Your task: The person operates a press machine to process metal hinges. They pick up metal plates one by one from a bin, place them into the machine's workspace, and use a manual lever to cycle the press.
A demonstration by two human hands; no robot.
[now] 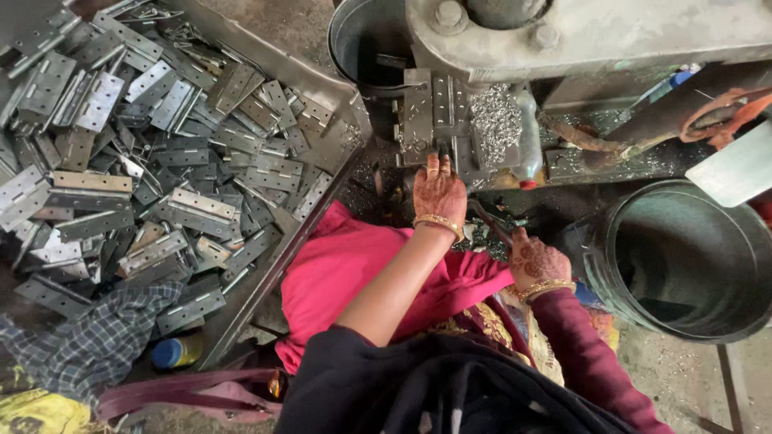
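My left hand [438, 191], with a gold bangle at the wrist, reaches forward and presses its fingers on a metal hinge [441, 120] lying on the bed of a grey machine [579, 36]. A heap of shiny metal shavings [494, 120] sits just right of that hinge. My right hand [535, 261], also with bangles, is lower and to the right, closed around a dark lever handle [486, 221]. A pink cloth [354, 265] covers my lap below both hands.
A large metal tray [322, 161] on the left holds several loose steel hinges [161, 161]. A dark bucket [683, 261] stands at the right, another bucket [366, 40] behind the machine. A checked cloth [88, 345] and a blue-capped bottle [173, 352] lie at lower left.
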